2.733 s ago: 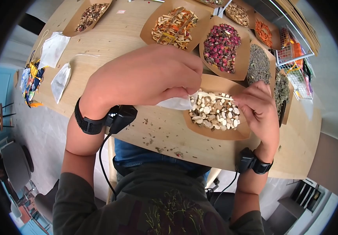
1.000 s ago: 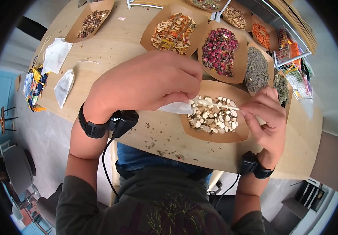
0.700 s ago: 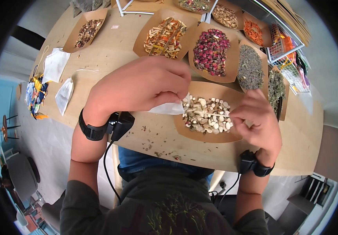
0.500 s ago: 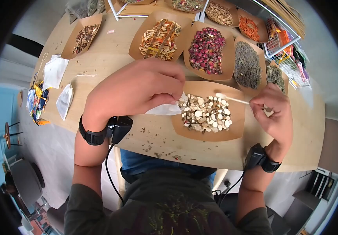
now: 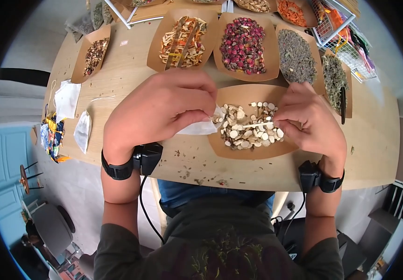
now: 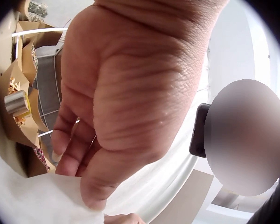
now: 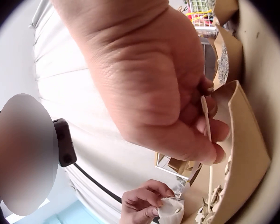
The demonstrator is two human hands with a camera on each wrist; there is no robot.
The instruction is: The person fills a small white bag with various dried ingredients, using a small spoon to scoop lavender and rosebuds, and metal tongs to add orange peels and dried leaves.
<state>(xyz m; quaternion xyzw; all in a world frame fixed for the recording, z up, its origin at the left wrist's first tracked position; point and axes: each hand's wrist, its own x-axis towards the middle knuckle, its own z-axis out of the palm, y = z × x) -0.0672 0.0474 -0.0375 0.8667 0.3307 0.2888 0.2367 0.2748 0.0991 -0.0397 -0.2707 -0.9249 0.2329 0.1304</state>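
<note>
My left hand (image 5: 162, 109) pinches the edge of a small white filter bag (image 5: 199, 128) between thumb and fingers. The bag's mouth faces the near brown paper tray (image 5: 239, 92), which holds pale round dried slices (image 5: 239, 135). My right hand (image 5: 309, 116) pinches a slim, pale small spoon (image 5: 259, 124) by its handle. The spoon's end lies among the slices. From the right wrist view, the handle (image 7: 211, 182) runs past the fingertips down into the tray. The left wrist view shows the bag's white cloth (image 6: 46, 200) under the thumb.
Behind stand paper trays of rosebuds (image 5: 243, 46), orange-white strips with tongs (image 5: 183, 42), and grey-green herbs (image 5: 297, 53). More white bags (image 5: 83, 130) lie at left. A wire basket (image 5: 346, 56) stands at back right. Crumbs dot the table's front.
The right hand swung the spoon out to the tray's right side, then brought it back left into the slices. The left hand keeps hold of the bag. The head view has shifted.
</note>
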